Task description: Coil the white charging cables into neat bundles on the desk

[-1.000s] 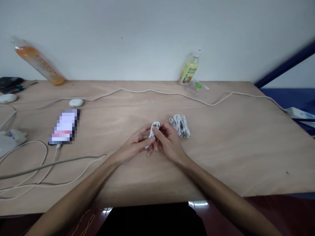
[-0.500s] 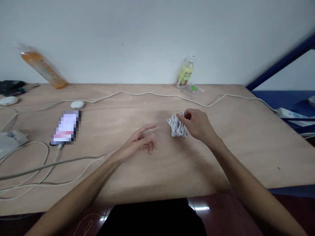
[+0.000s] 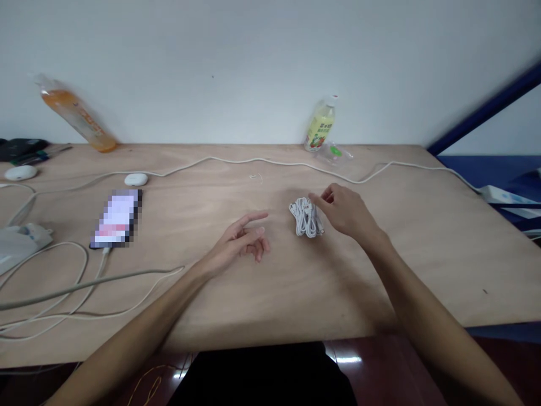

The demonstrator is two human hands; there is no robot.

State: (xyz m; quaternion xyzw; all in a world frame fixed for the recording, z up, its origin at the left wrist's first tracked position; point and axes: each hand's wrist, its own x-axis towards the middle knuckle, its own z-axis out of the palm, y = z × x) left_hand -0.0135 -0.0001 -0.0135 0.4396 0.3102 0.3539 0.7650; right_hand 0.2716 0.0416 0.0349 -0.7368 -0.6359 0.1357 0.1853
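A bundle of folded white cable [image 3: 306, 217] lies on the wooden table, its loops side by side. Just to its right is my right hand [image 3: 344, 208], thumb tip at the bundle's upper right edge. The thumb stands apart from the bent fingers and I see nothing between them; whether the thumb still touches the cable I cannot tell. My left hand [image 3: 243, 239] hovers to the left of the bundle, empty, index finger stretched and the others loosely bent. Beyond the hands lies a short white tie [image 3: 256, 177].
On the left are a phone [image 3: 116, 219] on a charging cable, white earbud cases [image 3: 136, 179] and tangled cords [image 3: 80, 285]. An orange drink bottle [image 3: 80, 118] and a yellow-labelled bottle [image 3: 321, 125] lean on the wall. A long white cord [image 3: 236, 162] crosses the table's back [image 3: 190, 152].
My right hand has loosened from the cable bundle and shifted slightly right, so more of the bundle shows. The left hand has hardly moved. The whole view has drifted a little.
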